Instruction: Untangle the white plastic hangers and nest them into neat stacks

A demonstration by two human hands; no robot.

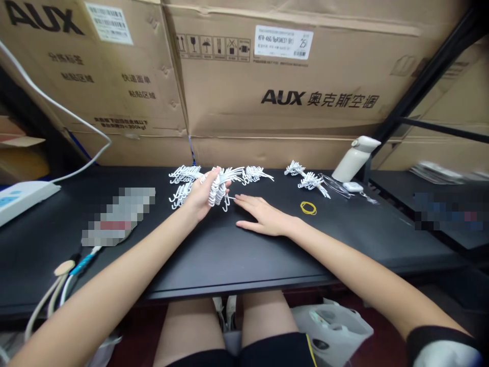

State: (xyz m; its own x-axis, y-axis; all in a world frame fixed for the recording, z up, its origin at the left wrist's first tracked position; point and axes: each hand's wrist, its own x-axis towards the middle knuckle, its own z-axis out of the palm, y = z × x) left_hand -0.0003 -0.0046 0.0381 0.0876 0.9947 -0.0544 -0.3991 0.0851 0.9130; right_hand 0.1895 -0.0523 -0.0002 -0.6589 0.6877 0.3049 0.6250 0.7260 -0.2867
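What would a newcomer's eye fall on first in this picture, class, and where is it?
Probably the large AUX-printed cardboard filling the background behind the black tabletop. Next, near the centre, comes the left hand gripping a bunch of white hooks, with the right hand open close by. A pale bottle stands out at the back right.

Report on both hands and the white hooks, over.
Left hand gripping a bunch of white hooks. Right hand open, close beside them. Yellow rubber bands off right, touching neither hand.
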